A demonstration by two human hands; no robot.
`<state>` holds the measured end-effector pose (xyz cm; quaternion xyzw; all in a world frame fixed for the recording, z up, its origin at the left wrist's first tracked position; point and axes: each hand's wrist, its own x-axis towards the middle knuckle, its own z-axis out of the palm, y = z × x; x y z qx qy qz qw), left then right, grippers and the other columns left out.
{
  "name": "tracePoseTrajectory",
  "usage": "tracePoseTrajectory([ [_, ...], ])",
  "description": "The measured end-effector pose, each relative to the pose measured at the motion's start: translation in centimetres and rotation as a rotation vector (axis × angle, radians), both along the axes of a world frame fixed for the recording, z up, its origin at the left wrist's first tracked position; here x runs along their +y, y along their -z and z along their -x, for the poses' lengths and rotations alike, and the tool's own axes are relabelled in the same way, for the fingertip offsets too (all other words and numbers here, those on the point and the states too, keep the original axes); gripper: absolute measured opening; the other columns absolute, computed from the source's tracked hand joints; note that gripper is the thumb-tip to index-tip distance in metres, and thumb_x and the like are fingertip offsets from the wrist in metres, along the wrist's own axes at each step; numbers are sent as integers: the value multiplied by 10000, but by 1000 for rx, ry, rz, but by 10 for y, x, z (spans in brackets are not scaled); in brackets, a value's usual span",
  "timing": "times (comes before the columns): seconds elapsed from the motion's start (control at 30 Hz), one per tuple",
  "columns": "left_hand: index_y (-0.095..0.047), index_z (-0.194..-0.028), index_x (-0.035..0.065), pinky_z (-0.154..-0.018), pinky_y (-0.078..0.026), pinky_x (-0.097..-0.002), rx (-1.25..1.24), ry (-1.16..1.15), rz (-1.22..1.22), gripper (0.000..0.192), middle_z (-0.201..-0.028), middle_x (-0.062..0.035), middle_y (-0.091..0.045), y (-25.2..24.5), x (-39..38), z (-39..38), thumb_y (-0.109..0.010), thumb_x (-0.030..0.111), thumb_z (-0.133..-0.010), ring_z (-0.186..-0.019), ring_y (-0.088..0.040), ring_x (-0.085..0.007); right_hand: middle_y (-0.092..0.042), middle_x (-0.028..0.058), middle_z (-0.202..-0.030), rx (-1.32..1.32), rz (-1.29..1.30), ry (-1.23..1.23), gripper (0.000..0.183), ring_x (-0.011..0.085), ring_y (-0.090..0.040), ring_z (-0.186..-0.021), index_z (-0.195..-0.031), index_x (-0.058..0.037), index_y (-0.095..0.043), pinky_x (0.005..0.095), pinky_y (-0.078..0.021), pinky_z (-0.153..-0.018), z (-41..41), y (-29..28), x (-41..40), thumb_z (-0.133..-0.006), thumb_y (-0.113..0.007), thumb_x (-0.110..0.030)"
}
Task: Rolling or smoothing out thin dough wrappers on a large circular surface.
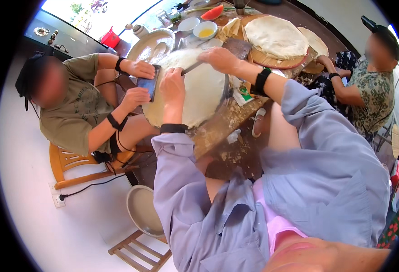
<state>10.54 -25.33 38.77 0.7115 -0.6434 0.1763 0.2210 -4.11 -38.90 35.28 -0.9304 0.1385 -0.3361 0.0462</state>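
Note:
My left hand [173, 85] grips the near end of a narrow flat scraper [192, 67]. The far end of the same scraper is in my right hand [220, 60]. Beneath both hands is a large round griddle, its dark rim [226, 90] showing on the right. A thin pale layer of batter or dough [189, 102] covers it, with a thicker whitish patch towards the far side. At the griddle's left edge, a co-worker's two hands [140, 81] hold a dark, shiny rectangular plate [148, 83]; I cannot tell what it is.
Beyond the griddle stand a large batter basin [167, 33], a white bowl [188, 24] and a bowl of yellow liquid [213, 33]. Stacked flatbreads [276, 35] lie on a round board at right. A second person [373, 81] sits there. Crumbs litter the wooden table [216, 131].

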Motion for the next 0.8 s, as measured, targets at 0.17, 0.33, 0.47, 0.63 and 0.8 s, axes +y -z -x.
tracePoseTrajectory([
  [0.17,-580,-826,87,-678,-463,-366,13,-49,-185,82,-818,-81,-582,44,-33,-51,-526,95,-765,-848,-571,-253,-583,73,-678,197,82,187,121,261,-591,-613,-819,-101,-566,354,-458,-515,-44,42,-3,-744,-472,-100],
  [0.33,-564,-818,105,-643,-458,-371,-6,203,-136,105,-783,-74,-570,45,9,-54,-462,107,-794,-793,-565,-262,-556,77,-599,-63,28,29,95,248,-578,-541,-778,-97,-564,343,-450,-473,-19,43,25,-724,-487,-104],
  [0.47,-595,-866,87,-632,-445,-368,30,214,-133,123,-781,-121,-593,16,-60,-64,-507,76,-782,-744,-575,-291,-561,92,-604,82,-34,145,35,263,-582,-552,-721,-57,-510,367,-444,-472,-21,15,-9,-717,-489,-85],
  [0.63,-566,-803,41,-681,-428,-384,123,289,-141,165,-806,-147,-572,33,-137,-103,-419,117,-797,-823,-552,-321,-590,127,-686,96,-125,332,48,286,-600,-661,-752,-40,-515,385,-467,-555,-68,18,-36,-708,-502,-55],
  [0.8,-575,-880,35,-714,-426,-388,77,314,-168,155,-859,-155,-578,36,-103,-132,-463,67,-777,-856,-549,-327,-597,125,-731,151,-151,271,77,287,-595,-730,-773,-33,-518,377,-464,-621,-87,23,-29,-722,-535,-87],
])
